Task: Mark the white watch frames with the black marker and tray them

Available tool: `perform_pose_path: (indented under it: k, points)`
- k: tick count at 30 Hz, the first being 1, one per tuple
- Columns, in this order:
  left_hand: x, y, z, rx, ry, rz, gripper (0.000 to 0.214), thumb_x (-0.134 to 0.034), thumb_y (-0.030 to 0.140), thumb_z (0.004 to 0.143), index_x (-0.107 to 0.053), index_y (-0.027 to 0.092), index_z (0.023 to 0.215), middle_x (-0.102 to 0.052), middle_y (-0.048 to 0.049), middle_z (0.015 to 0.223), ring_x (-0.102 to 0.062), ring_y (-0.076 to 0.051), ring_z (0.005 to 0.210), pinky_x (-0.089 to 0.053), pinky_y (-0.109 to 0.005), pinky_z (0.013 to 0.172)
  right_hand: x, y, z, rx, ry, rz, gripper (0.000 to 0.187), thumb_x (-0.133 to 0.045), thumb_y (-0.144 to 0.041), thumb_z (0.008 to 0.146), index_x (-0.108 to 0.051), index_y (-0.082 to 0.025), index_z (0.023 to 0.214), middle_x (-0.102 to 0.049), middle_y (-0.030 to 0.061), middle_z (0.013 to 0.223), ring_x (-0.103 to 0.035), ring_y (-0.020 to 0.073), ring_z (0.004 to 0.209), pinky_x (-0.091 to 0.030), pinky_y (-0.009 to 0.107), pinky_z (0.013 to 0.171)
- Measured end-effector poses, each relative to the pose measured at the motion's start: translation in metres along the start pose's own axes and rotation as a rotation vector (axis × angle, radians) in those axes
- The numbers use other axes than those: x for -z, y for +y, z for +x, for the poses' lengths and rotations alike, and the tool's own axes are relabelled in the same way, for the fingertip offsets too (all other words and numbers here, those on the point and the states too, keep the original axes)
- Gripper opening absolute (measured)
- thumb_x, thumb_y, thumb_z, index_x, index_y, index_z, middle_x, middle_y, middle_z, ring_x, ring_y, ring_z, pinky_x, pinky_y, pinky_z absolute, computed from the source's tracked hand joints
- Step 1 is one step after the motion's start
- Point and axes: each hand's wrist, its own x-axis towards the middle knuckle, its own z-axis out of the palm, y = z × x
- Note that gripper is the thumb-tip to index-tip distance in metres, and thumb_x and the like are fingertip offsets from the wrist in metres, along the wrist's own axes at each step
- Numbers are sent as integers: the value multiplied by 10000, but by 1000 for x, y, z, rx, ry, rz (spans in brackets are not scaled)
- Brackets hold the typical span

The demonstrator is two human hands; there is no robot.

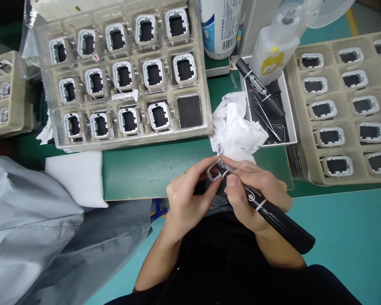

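Note:
My left hand [188, 192] is closed on a small white plastic frame [213, 173], pinched between thumb and fingers near the table's front edge. In my right hand [257, 186] is a black marker pen [282, 222], its thick end pointing down to the right. The marker's tip end meets the frame at its upper right side; fingers partly hide the contact. Just beyond my hands lies a crumpled white cloth [236, 123]. Behind it, a clear plastic tray [130, 137] holds rows of similar white frames, with one pocket at its near right corner showing only a dark base.
To the right stands a beige tray [333, 101] with more frames. A white box [292, 127] holds another black marker [260, 87] and tools. Two bottles, one white and blue [220, 25] and one translucent [274, 46], stand behind. A white pad [76, 178] lies left, beside a person's grey-blue clothing [28, 212].

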Motion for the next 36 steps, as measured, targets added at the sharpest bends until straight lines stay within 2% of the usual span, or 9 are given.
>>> perform_pose_path:
  k: [7,13,18,22,28,31,36]
  points:
    - [2,0,2,26,-19,-36,428,-896,185,1071,-826,280,1482,-925,-13,1255,-909,-154,993,-770,-226,994,0,1,-2,3,-13,18,254,-812,-72,978,-781,-275,1128,-838,-17,855,-949,293,1011,-846,385,854]
    - [4,-1,1,79,-35,-46,416,-926,236,1052,-841,274,1457,-926,-27,1257,-916,-184,992,-787,-257,979,1,2,-2,35,-13,57,317,-822,-26,940,-811,-278,1133,-866,-28,867,-933,273,861,-860,453,921]
    - [4,-1,1,68,-36,-70,472,-941,203,1030,-836,292,1482,-921,-20,1271,-907,-177,997,-787,-258,983,0,1,-1,45,-16,23,269,-809,-52,969,-800,-286,1101,-848,-36,848,-927,248,847,-860,409,861]
    - [4,-1,2,64,-43,-68,448,-913,186,1051,-833,287,1480,-921,-24,1277,-905,-169,997,-784,-255,990,-1,1,-1,31,-10,9,220,-802,-69,988,-785,-277,1060,-829,-29,826,-937,265,902,-860,413,861]
    - [4,-2,2,77,-53,-114,492,-932,159,1025,-830,290,1489,-916,-21,1277,-904,-168,1002,-781,-248,991,1,1,0,44,-25,22,253,-804,-55,958,-772,-286,1057,-805,-53,788,-906,235,789,-863,424,888]
    - [4,-2,3,113,-57,-164,476,-940,164,1019,-841,274,1471,-912,-36,1265,-903,-178,1016,-783,-255,995,1,1,0,41,-17,15,252,-796,-71,969,-770,-301,1071,-794,-61,781,-886,221,753,-860,412,845]
    - [5,0,8,177,-69,-314,481,-975,129,968,-861,238,1422,-910,-39,1165,-900,-172,979,-778,-227,942,1,1,-1,33,-10,38,233,-802,-76,973,-771,-276,1088,-789,-49,777,-886,222,747,-856,402,857]
